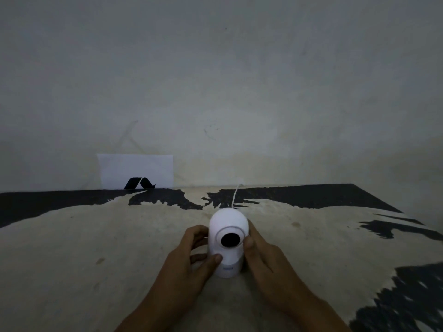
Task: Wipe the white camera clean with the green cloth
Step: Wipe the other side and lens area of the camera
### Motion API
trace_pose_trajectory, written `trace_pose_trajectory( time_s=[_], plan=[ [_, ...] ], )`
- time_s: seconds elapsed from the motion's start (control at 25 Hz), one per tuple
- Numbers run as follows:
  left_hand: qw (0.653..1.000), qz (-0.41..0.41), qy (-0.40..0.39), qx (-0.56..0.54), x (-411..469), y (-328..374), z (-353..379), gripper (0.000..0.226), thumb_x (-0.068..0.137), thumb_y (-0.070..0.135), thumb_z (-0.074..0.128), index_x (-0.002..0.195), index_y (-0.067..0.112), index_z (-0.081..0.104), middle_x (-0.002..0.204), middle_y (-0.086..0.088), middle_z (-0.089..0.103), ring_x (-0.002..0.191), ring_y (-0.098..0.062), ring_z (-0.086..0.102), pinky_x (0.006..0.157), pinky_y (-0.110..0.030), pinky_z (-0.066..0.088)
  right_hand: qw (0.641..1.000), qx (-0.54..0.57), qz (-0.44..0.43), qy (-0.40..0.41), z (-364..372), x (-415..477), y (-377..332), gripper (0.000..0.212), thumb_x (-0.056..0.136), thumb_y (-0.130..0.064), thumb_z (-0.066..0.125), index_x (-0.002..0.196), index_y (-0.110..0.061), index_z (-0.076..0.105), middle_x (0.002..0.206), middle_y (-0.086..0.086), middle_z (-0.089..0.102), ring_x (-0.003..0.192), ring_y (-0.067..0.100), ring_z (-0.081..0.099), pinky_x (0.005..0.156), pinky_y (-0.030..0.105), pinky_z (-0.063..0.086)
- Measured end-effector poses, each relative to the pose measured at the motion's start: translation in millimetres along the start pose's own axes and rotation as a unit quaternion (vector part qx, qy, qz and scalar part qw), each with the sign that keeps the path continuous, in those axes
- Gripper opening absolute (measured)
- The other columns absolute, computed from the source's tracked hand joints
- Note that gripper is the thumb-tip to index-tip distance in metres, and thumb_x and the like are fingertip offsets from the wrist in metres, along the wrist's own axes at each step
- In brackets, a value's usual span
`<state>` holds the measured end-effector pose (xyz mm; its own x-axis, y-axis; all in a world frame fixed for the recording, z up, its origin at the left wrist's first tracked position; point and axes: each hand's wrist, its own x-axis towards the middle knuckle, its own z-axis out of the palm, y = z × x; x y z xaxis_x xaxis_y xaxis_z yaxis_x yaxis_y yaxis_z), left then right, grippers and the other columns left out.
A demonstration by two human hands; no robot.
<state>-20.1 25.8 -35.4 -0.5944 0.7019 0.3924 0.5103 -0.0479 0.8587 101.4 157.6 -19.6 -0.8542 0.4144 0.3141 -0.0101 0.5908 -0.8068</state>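
The white camera (227, 224) stands upright on the worn table (96, 248), its round black lens facing me. My left hand (191, 264) wraps its left side, thumb pressed on the front of the base. On the other side, my right hand (261, 257) holds the camera with the thumb beside the lens ring. A thin white cable (235, 196) runs from the camera's back toward the wall. No green cloth is in view.
A white sheet of paper (136, 168) with a black mark leans against the wall at the table's back left. The tabletop is cream with peeling black patches along the back and right. The plain wall stands right behind the table.
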Motion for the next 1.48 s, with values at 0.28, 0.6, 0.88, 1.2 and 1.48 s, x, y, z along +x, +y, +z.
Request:
trace_pose_trajectory(
  time_s=[0.28,0.6,0.88,1.2,1.48],
  plan=[
    [1.000,-0.001,0.004,0.004,0,0,2,0.041,0.080,0.031,0.066,0.113,0.039,0.043,0.113,0.026,0.054,0.105,0.020,0.046,0.077,-0.001,0.043,0.993,-0.079,-0.077,0.037,0,-2,-9,0.076,0.081,-0.079,0.019,0.144,-0.039,0.013,0.154,-0.023,0.015,0.139,-0.012,0.014,0.114,0.013,0.017],
    [1.000,-0.016,0.003,0.016,-1,4,2,0.043,0.081,0.030,0.065,0.115,0.039,0.040,0.108,0.032,0.048,0.096,0.028,0.044,0.070,0.004,0.041,0.996,-0.082,-0.016,0.018,-2,-5,-5,0.093,0.074,-0.083,0.018,0.149,-0.030,0.012,0.125,-0.014,0.059,0.105,-0.015,0.054,0.084,0.009,0.047],
    [1.000,-0.016,-0.001,0.007,0,4,2,0.044,0.081,0.029,0.064,0.117,0.036,0.041,0.109,0.031,0.049,0.096,0.030,0.043,0.070,0.005,0.039,0.946,-0.261,-0.193,-0.003,-18,-3,1,0.054,0.089,-0.068,0.030,0.141,-0.055,0.017,0.160,-0.017,0.001,0.145,-0.001,0.007,0.110,0.021,0.021],
    [1.000,-0.010,0.000,0.000,-1,2,2,0.044,0.080,0.033,0.064,0.118,0.037,0.043,0.116,0.024,0.055,0.106,0.019,0.047,0.079,-0.002,0.045,0.940,-0.267,-0.209,0.041,-14,-2,0,0.049,0.093,-0.063,0.031,0.137,-0.044,0.039,0.158,-0.006,0.019,0.145,0.009,0.016,0.111,0.030,0.024],
    [1.000,-0.007,0.002,0.000,-2,2,1,0.043,0.080,0.034,0.064,0.118,0.035,0.044,0.116,0.022,0.056,0.106,0.015,0.050,0.083,-0.007,0.047,0.946,-0.197,-0.232,0.108,-23,0,8,0.037,0.098,-0.049,0.035,0.125,-0.037,0.057,0.147,-0.007,0.040,0.138,0.006,0.034,0.113,0.023,0.029]
  ],
)
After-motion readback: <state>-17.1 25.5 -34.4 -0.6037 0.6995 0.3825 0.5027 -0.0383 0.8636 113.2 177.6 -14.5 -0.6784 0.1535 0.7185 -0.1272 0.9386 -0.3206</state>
